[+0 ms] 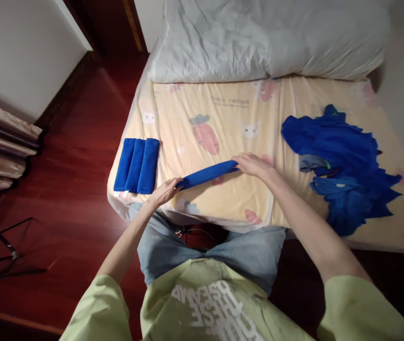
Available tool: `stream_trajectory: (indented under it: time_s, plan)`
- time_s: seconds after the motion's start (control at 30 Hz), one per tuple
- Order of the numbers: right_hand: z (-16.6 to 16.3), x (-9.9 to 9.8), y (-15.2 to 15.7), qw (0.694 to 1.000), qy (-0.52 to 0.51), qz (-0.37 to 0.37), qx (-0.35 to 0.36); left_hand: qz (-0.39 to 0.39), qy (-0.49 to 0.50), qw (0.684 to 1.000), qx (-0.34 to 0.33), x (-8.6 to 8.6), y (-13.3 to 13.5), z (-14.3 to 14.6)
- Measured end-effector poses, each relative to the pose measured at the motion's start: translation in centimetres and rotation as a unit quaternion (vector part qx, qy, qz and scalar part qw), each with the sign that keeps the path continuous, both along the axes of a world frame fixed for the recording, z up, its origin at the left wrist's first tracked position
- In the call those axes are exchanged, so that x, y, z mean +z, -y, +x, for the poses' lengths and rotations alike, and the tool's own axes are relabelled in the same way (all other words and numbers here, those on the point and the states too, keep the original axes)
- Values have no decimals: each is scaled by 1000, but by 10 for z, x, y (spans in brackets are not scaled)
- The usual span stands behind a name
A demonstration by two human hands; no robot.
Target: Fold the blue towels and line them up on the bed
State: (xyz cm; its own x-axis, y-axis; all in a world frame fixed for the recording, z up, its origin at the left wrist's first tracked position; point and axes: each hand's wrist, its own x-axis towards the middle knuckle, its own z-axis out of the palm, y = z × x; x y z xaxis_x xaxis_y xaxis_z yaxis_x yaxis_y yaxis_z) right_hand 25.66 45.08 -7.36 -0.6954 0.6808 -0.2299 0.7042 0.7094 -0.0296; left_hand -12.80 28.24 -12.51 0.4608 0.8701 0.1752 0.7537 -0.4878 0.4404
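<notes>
Item 1: blue cloth (pixel 209 174), a long, narrow strip, and my landmark for this listing. From my remote seat I find it at the near side of a bed (pixel 234 138), slanting away toward its right end; the shadow beneath suggests it is lifted a little.

Item 2: left hand (pixel 166 190), at the blue cloth's left end, fingers clamped on it.

Item 3: right hand (pixel 253 166), at the opposite end, fingers likewise clamped on the cloth. I judge that the two-ended grip serves to keep the strip straight and its layers together.

Item 4: folded bundles (pixel 136 166), three, blue, left of the blue cloth — side by side, touching, long edges parallel. Small white tags (pixel 117 193) show at the near ends. The tidy row probably saves room and keeps the folds from loosening.

Item 5: loose pile (pixel 351 156), right of the blue cloth, crumpled, mostly blue, with jagged edges. Its place beside the right arm looks chosen for easy reach, though that is my guess.

Item 6: pale quilt (pixel 259 42), beyond the blue cloth, bunched across the bed — perhaps set there to stay out of the hands' way.
</notes>
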Motion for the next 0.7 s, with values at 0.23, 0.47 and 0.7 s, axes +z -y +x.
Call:
stream_trajectory:
  time_s: [0.23,0.47,0.7]
  plan:
    - [-147,36,-69,996,-21,35,81,36,-34,989,137,37,49,-47]
    - [-289,-8,-83,958,-162,151,184,154,-208,960,109,25,78,-60]
    - [-337,-90,-75,970,-128,127,163,31,-205,978,3,-24,72,-75]
